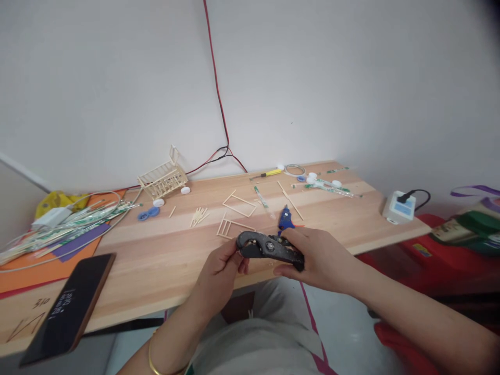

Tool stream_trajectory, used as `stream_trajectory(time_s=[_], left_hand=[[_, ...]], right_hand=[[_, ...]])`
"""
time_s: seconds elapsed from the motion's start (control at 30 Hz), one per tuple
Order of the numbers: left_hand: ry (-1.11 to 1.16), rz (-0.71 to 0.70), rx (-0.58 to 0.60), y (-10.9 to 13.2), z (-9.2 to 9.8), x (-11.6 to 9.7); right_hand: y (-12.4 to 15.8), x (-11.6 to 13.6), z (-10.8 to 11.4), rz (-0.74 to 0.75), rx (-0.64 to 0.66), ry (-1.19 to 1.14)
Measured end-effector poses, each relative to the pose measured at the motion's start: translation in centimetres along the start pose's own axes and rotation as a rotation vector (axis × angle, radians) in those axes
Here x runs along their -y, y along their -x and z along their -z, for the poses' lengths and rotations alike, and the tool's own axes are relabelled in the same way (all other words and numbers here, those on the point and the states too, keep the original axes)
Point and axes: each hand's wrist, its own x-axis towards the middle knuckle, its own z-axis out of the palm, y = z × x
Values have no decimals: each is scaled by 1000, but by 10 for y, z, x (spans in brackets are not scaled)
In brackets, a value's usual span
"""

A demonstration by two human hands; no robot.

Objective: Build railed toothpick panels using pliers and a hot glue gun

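Stick frames [236, 216] and glue gun [286, 221] lie just beyond the cutter [269, 247].

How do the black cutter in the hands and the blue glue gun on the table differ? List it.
The black cutter is gripped by the right hand, with the left hand at its front end; the blue glue gun lies untouched on the table. The cutter is black and shows fully; the glue gun is blue and partly hidden behind it. Both are hand tools near the table's front edge.
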Motion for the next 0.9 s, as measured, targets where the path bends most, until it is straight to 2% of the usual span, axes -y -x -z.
stream_trajectory(time_s=[0.33,0.43,0.5,0.6,0.73,0.83,0.9], left_hand=[[74,30,-11,0,0,3],[117,39,0,-1,0,3],[168,64,10,-1,0,3],[259,119,12,-1,1,4],[480,238,-5,0,3,9],[618,323,-17,0,4,12],[665,355,-19,-1,4,12]], right_hand=[[0,1,-6,16,23,130],[-2,-8,-2,-13,1,83],[-5,-27,5,-114,-52,37],[-10,-75,9,-361,-137,107],[-6,-148,-10,-559,-55,172],[0,-183,-34,-542,-73,219],[1,-193,-45,-463,-137,281]])
